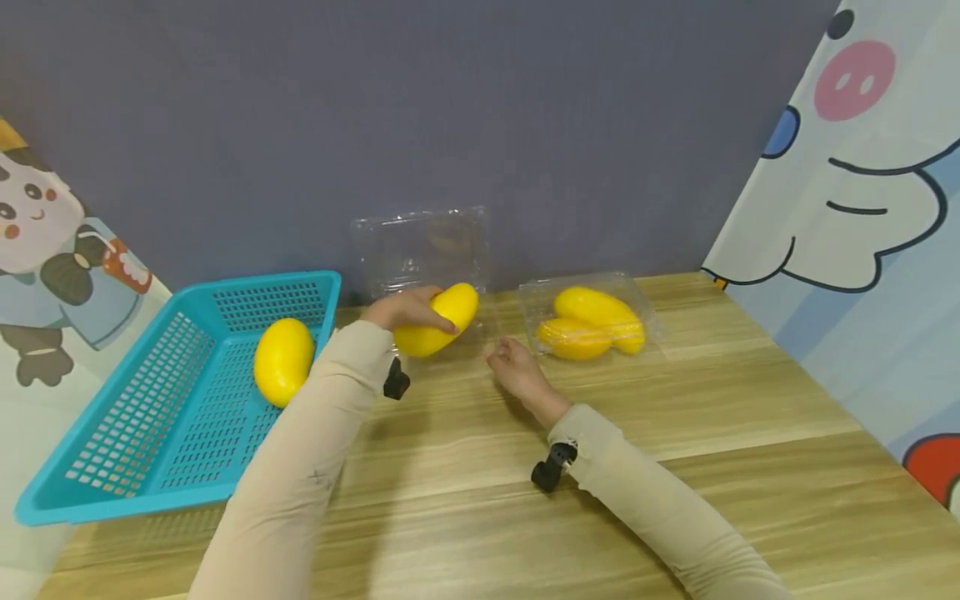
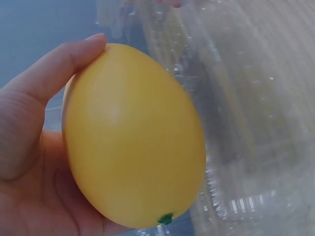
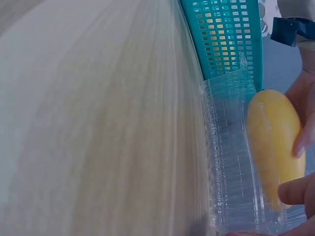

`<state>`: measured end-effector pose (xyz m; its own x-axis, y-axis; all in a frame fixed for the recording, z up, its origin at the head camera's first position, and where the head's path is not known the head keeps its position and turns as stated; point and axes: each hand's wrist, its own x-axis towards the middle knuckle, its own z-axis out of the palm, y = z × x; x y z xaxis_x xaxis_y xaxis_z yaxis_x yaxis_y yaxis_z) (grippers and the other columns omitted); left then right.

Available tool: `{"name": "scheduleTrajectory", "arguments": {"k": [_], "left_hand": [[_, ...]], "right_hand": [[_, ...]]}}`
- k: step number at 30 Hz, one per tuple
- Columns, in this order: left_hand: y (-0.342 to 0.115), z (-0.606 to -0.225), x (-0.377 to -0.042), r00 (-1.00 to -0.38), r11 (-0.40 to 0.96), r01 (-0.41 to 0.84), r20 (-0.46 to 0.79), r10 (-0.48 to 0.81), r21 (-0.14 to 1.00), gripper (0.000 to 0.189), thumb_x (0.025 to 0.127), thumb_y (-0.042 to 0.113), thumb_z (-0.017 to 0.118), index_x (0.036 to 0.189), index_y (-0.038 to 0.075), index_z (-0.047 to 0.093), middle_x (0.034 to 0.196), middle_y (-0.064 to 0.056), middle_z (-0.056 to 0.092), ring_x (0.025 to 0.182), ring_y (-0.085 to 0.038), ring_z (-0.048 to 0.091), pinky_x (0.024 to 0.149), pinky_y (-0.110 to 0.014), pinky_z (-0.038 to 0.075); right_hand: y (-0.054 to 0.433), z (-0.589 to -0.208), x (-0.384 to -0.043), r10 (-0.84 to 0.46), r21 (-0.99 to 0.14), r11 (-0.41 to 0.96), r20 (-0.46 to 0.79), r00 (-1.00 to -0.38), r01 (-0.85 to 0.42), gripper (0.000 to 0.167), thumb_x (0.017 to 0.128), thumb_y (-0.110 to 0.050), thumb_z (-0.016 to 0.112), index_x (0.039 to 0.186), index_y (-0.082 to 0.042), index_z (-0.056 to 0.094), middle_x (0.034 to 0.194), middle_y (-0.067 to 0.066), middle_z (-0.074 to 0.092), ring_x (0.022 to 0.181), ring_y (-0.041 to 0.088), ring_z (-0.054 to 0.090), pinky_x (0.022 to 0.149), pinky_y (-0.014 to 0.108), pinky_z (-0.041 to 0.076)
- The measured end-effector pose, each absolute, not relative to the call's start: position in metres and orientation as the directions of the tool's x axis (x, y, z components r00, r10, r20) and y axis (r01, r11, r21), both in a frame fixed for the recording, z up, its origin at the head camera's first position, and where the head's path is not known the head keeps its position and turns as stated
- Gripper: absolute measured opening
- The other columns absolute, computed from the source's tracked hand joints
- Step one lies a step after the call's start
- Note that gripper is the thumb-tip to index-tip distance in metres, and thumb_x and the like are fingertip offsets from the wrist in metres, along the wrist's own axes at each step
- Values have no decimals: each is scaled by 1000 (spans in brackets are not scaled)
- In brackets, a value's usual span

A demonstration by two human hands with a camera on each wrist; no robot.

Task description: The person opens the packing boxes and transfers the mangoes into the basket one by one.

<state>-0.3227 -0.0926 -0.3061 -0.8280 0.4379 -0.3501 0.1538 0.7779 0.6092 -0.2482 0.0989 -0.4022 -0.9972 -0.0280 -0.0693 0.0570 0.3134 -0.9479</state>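
Left hand (image 1: 408,310): I am gripping a yellow fruit (image 2: 135,137), mango-shaped, with a green nub at one end. One digit is lying along its skin; most of the others are hiding behind it. The fruit is sitting in front of that palm, over or just within an open clear container (image 3: 231,162). I can't tell whether it is touching the plastic.

Right hand (image 1: 521,375): fingers are curling, thumb and fingers lying right by the container's near edge. Whether they are pinching it or just resting there, I can't tell.

Handling, by judgement: the smooth, shiny skin is suggesting a moulded model, probably light and stiff, unlikely to bruise, slippery if only the tapered ends are being held. Best hold: around the thick middle, thumb opposing fingers, leaving the nub free. The container is looking thin and springy, likely to skid or buckle; steadying it low on a side wall would be safer than pulling on its rim.

Surroundings: the clear lid (image 1: 422,250) is standing up beyond my left hand. Left of that hand, a teal basket (image 1: 135,504) is holding one more fruit (image 1: 283,362). Right of my right hand, a second clear container (image 1: 536,300) is holding two yellow fruits (image 1: 600,312), leaning together. Wood-grained table (image 1: 450,500) is stretching below both hands.
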Motion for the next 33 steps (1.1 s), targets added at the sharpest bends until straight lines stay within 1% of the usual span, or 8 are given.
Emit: {"name": "scheduleTrajectory", "arguments": {"k": [6,9,14,18,21,27,33], "left_hand": [[-99,-299,-324,-829,775,183,-329,452,604,84,81,39,69,147,10,26,135,-16,45,112,-32,52,92,-45,47],[-102,-296,-322,-835,775,185,-319,448,604,85,80,39,70,146,9,26,135,-16,44,112,-32,52,91,-45,47],[-108,-289,-319,-841,766,178,-309,444,617,86,80,38,70,147,10,25,136,-16,42,113,-32,52,92,-45,47],[-114,-282,-316,-849,754,164,-299,436,636,89,81,37,70,149,10,21,141,-16,38,113,-33,52,92,-46,47],[-117,-278,-314,-856,749,177,-275,437,639,89,81,36,70,150,10,19,144,-16,34,114,-33,52,92,-47,47],[-120,-272,-309,-867,762,227,-229,442,607,91,82,37,69,150,9,16,147,-18,32,117,-34,50,95,-48,44],[-123,-267,-301,-875,772,244,-210,436,587,94,81,39,70,151,9,14,147,-18,33,116,-34,50,93,-49,45]], "right_hand": [[99,-402,-246,-37,-944,322,-88,-995,71,56,95,-14,50,141,10,29,135,30,44,127,39,42,104,47,38],[99,-401,-245,-45,-948,310,-93,-995,74,56,95,-15,50,141,10,28,137,30,42,129,39,40,105,46,37],[99,-401,-245,-51,-950,307,-84,-995,64,55,95,-12,49,140,11,29,136,30,42,127,40,41,104,46,38],[100,-401,-246,-50,-947,315,-77,-996,58,53,95,-12,49,139,12,30,135,30,43,127,40,42,104,46,39],[100,-402,-247,-53,-948,313,-80,-995,59,54,96,-12,49,139,12,30,136,30,42,127,40,41,104,46,38],[100,-400,-246,-57,-950,306,-79,-995,58,53,96,-11,48,140,12,29,138,31,40,128,40,40,105,47,37],[101,-401,-245,-61,-946,320,-72,-995,49,54,96,-12,48,140,12,29,138,31,40,128,40,40,105,47,37]]}}
